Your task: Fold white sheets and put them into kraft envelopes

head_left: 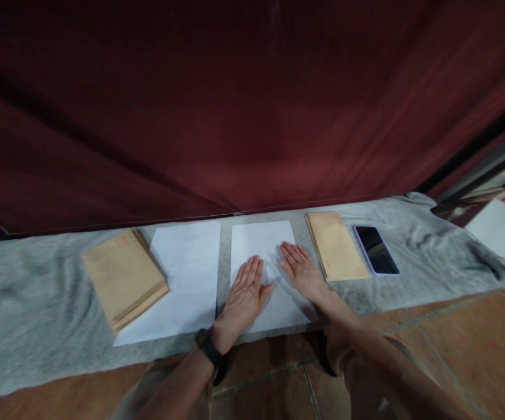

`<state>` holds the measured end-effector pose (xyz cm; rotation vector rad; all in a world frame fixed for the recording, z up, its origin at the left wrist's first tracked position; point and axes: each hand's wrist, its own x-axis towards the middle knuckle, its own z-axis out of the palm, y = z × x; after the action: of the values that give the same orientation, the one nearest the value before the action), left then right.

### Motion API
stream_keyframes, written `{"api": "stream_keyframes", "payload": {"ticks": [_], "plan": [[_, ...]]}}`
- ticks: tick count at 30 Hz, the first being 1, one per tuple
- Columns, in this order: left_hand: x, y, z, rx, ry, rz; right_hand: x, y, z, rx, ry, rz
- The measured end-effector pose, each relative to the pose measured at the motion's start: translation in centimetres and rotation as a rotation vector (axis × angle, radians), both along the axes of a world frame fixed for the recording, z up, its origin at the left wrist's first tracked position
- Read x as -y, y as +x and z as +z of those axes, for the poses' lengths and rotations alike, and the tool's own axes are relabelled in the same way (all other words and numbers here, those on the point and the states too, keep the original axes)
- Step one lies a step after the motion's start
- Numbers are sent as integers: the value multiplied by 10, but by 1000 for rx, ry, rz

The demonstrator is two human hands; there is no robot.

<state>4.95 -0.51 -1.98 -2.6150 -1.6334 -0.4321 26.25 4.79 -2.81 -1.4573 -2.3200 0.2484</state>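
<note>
My left hand lies flat, fingers stretched out, on the left half of a white sheet of paper. My right hand lies flat on the sheet's right half, fingers together and extended. Neither hand holds anything. A black band sits on my left wrist. Just right of my right hand lies a single brown envelope. Left of the sheet lies a second white sheet or stack of paper.
A stack of brown envelopes lies at the left, overlapping the white paper. A dark phone rests right of the single envelope. All sit on a grey cloth. A dark red curtain hangs behind. More white paper shows far right.
</note>
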Motion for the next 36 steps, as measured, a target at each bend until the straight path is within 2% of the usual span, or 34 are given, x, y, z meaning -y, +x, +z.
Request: {"api": "stream_keyframes", "payload": {"ticks": [5,8,13,17,26,31,34,36], "plan": [[-27,9,-2,30,-11,54,-10,-22,5,-77,-19,141],[-44,9,-7,21,-29,111,-19,-36,4,-75,-21,155],[-70,3,-12,16,-40,210,-38,-50,2,14,20,74],[-80,6,-9,14,-41,245,-51,-55,-2,52,65,6],[-83,4,-12,74,-38,367,-69,-46,-16,33,135,-232],[-78,-4,3,23,-132,389,-67,-34,-16,99,140,-285],[-67,-8,18,-3,-216,306,-60,-27,-13,161,113,-276],[-51,-8,26,7,-265,107,-55,-23,-12,179,92,-243]]}}
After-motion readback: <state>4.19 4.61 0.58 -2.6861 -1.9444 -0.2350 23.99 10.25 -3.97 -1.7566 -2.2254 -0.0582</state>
